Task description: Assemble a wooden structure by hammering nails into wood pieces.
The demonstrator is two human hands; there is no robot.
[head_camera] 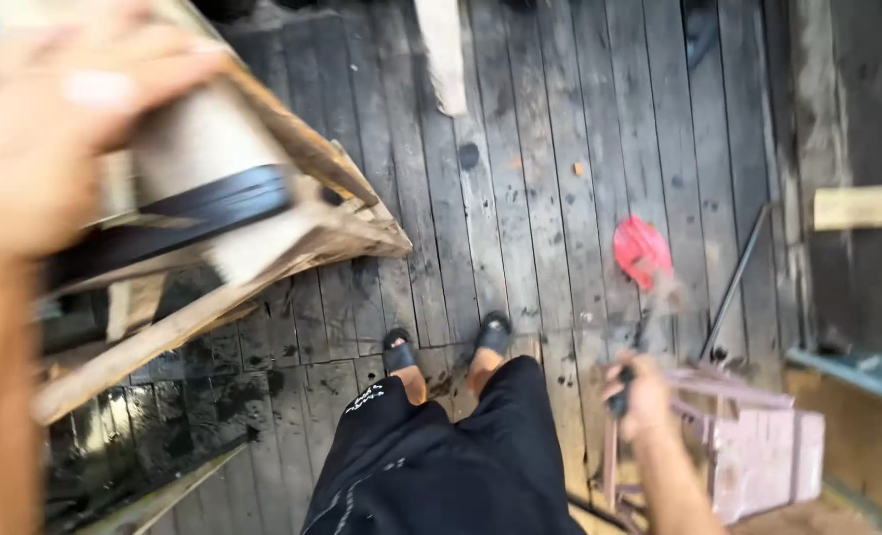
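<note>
My left hand (40,129) is close to the camera and blurred at the upper left. Its fingers curl over the top of a tilted wooden frame (332,233), which carries a pale cylinder with a black band (203,203). Low on the right, my right hand (639,391) grips the dark handle of a tool. The tool's red head (643,253) hovers blurred over the dark floor planks (540,149). My feet in black sandals (398,349) stand between the two hands.
A pink wooden stool or crate (763,451) lies beside my right hand, with a thin metal rod (733,282) leaning just past it. A pale board (444,54) lies at the top centre. Planks and a wooden wall edge (862,206) line the right side. The floor is wet and dark at lower left.
</note>
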